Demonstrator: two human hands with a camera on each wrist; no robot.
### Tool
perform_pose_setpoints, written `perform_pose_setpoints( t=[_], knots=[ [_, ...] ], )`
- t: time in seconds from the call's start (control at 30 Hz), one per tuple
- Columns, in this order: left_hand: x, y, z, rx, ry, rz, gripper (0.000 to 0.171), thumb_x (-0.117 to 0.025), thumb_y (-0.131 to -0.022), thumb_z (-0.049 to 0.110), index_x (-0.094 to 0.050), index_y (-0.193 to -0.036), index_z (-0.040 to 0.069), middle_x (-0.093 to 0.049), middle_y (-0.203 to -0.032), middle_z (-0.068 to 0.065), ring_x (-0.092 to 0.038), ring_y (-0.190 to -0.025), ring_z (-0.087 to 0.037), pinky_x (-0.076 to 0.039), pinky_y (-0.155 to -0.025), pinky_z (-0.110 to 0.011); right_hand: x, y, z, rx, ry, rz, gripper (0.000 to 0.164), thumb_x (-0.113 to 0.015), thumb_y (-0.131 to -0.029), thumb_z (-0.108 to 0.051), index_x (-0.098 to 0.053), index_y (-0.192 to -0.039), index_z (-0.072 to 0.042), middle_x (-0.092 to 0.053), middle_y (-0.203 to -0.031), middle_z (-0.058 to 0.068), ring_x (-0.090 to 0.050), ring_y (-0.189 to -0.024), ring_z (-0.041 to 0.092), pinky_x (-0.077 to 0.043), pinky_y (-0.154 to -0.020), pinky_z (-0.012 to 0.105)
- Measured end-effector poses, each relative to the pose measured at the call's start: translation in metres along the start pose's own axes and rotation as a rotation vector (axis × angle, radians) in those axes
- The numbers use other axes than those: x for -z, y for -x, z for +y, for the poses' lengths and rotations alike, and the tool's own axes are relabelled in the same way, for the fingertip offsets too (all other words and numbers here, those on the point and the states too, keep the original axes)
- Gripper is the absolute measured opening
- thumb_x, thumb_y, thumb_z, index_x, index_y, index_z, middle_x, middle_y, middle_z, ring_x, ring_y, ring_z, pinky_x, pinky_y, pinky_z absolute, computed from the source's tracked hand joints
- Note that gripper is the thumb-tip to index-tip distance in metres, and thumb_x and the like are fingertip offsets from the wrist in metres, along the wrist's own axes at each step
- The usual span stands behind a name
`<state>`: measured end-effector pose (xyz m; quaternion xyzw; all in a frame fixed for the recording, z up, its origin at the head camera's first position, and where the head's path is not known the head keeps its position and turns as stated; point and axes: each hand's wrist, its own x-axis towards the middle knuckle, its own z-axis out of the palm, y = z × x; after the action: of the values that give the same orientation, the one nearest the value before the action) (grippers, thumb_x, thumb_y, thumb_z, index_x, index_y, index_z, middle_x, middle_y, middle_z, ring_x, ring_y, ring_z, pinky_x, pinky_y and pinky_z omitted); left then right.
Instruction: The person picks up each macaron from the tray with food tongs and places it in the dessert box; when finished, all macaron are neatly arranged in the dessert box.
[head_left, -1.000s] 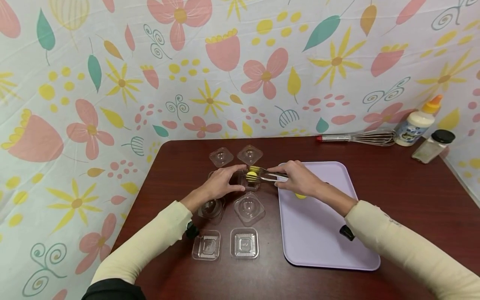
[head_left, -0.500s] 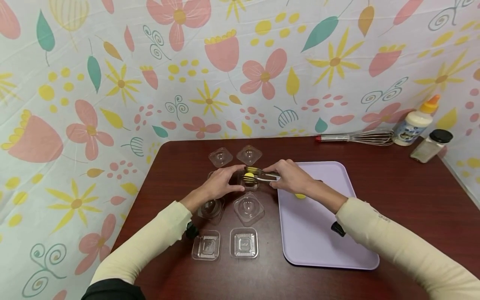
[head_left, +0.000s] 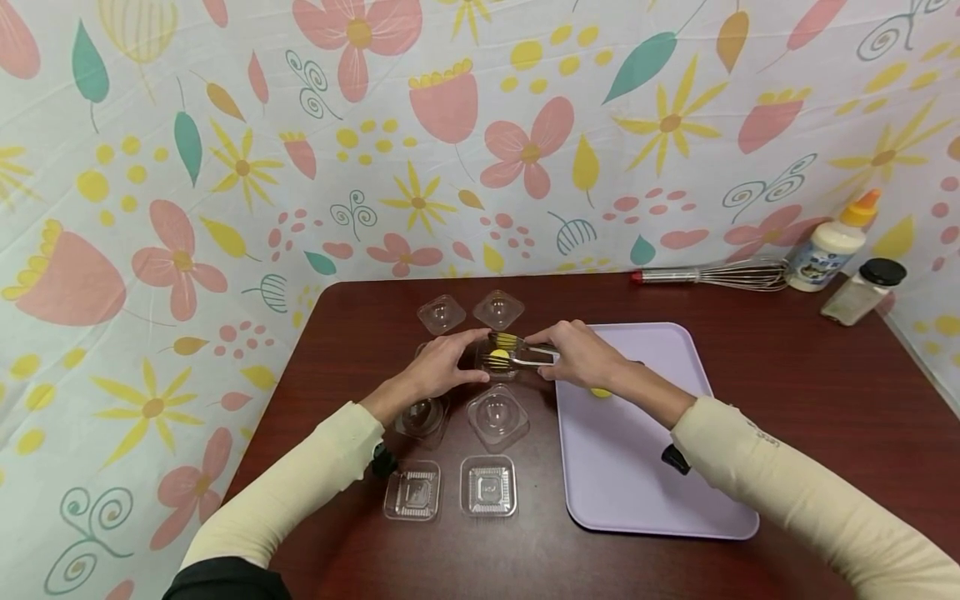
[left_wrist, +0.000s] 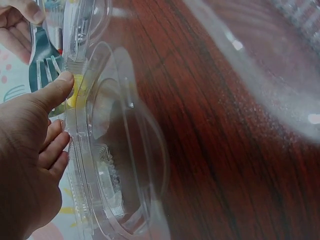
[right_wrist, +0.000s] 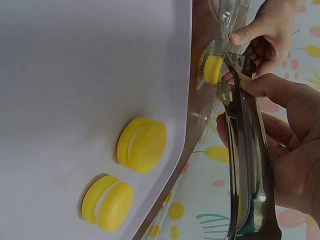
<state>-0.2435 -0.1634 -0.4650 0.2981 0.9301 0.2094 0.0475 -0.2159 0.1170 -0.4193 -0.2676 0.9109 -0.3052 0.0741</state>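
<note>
A yellow macaron [right_wrist: 212, 69] sits in a small clear plastic box [head_left: 514, 372]. My left hand [head_left: 442, 365] holds this box at its left side, thumb at the near edge and index finger at the far edge. My right hand [head_left: 588, 354] grips metal tongs [right_wrist: 250, 165], whose fork-shaped ends stand apart around the macaron in the head view. In the right wrist view those ends appear beside the macaron, and contact cannot be told. Two more yellow macarons, one [right_wrist: 141, 145] and another [right_wrist: 107, 203], lie on the lilac tray [head_left: 652, 475] under my right forearm.
Further clear boxes stand around: two at the back, one a box [head_left: 498, 309]; a domed one [head_left: 498, 415] in front; two flat ones nearest, one a box [head_left: 489, 487]. A whisk [head_left: 712, 275], a white squeeze bottle [head_left: 828, 250] and a black-lidded jar [head_left: 862, 292] stand at the back right.
My right hand has moved slightly left with the tongs, and the macaron has come down into the box. The tongs' ends have spread a little. My left hand has stayed in place.
</note>
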Motion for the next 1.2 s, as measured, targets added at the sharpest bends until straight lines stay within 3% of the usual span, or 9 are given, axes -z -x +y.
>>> perform_pose_setpoints(
  t=[0.17, 0.27, 0.4, 0.53, 0.67, 0.83, 1.1, 1.2],
  knots=[
    [0.000, 0.000, -0.001, -0.015, 0.010, 0.006, 0.076, -0.087, -0.091, 0.035, -0.053, -0.156, 0.013, -0.059, -0.154, -0.004, -0.056, -0.140, -0.028, -0.049, -0.110, -0.052, 0.005, 0.004, 0.000, 0.003, 0.007, 0.018, 0.054, -0.083, -0.084, -0.003, -0.070, -0.136, 0.002, -0.070, -0.080, 0.007, -0.035, -0.050, 0.006, -0.035, -0.050, 0.025],
    [-0.001, 0.000, -0.001, -0.020, 0.013, 0.005, 0.076, -0.087, -0.091, 0.035, -0.053, -0.156, 0.013, -0.058, -0.155, -0.004, -0.055, -0.141, -0.028, -0.049, -0.110, -0.052, 0.010, 0.008, 0.001, 0.002, 0.006, 0.030, 0.057, -0.085, -0.085, -0.004, -0.068, -0.139, 0.001, -0.077, -0.100, 0.016, -0.036, -0.049, 0.006, -0.039, -0.053, 0.026],
    [0.000, 0.001, 0.000, -0.016, 0.011, -0.001, 0.077, -0.087, -0.091, 0.036, -0.053, -0.157, 0.013, -0.057, -0.156, -0.004, -0.055, -0.141, -0.028, -0.049, -0.110, -0.053, 0.018, 0.015, 0.002, -0.007, -0.002, 0.049, 0.061, -0.087, -0.086, -0.006, -0.065, -0.143, 0.001, -0.072, -0.126, 0.024, -0.034, -0.044, 0.006, -0.041, -0.055, 0.027],
    [0.001, 0.001, 0.001, -0.011, 0.010, -0.007, 0.077, -0.086, -0.092, 0.036, -0.052, -0.157, 0.013, -0.057, -0.156, -0.004, -0.055, -0.141, -0.028, -0.048, -0.111, -0.053, 0.027, 0.024, 0.004, -0.013, -0.005, 0.067, 0.063, -0.087, -0.086, -0.004, -0.064, -0.145, 0.001, -0.072, -0.124, 0.025, -0.034, -0.041, 0.006, -0.039, -0.051, 0.024],
    [0.003, 0.002, 0.002, -0.006, 0.009, -0.017, 0.078, -0.086, -0.092, 0.037, -0.051, -0.158, 0.013, -0.056, -0.157, -0.005, -0.054, -0.142, -0.029, -0.048, -0.111, -0.053, 0.034, 0.034, 0.008, -0.012, 0.002, 0.079, 0.063, -0.085, -0.087, -0.004, -0.063, -0.145, 0.001, -0.073, -0.105, 0.019, -0.034, -0.041, 0.007, -0.039, -0.053, 0.025],
    [0.008, 0.004, 0.000, -0.010, 0.024, -0.011, 0.079, -0.085, -0.093, 0.036, -0.049, -0.159, 0.012, -0.054, -0.159, -0.007, -0.053, -0.143, -0.030, -0.046, -0.113, -0.053, 0.043, 0.048, 0.016, 0.018, 0.016, 0.105, 0.062, -0.085, -0.087, -0.006, -0.064, -0.144, 0.002, -0.072, -0.121, 0.018, -0.032, -0.042, 0.006, -0.041, -0.063, 0.029],
    [0.024, 0.012, -0.003, 0.002, 0.073, 0.036, 0.079, -0.083, -0.095, 0.036, -0.047, -0.161, 0.012, -0.052, -0.160, -0.007, -0.052, -0.144, -0.029, -0.046, -0.113, -0.052, 0.057, 0.078, 0.031, 0.011, 0.002, 0.104, 0.064, -0.088, -0.086, -0.006, -0.063, -0.145, 0.001, -0.072, -0.127, 0.019, -0.031, -0.048, 0.007, -0.036, -0.053, 0.027],
    [0.030, 0.019, -0.002, 0.005, 0.076, 0.043, 0.082, -0.083, -0.095, 0.038, -0.044, -0.163, 0.015, -0.049, -0.162, -0.004, -0.051, -0.145, -0.028, -0.046, -0.114, -0.051, 0.061, 0.092, 0.040, 0.008, 0.036, 0.117, 0.066, -0.089, -0.085, -0.006, -0.064, -0.145, 0.000, -0.071, -0.131, 0.020, -0.050, -0.064, 0.011, -0.041, -0.059, 0.027]
  ],
)
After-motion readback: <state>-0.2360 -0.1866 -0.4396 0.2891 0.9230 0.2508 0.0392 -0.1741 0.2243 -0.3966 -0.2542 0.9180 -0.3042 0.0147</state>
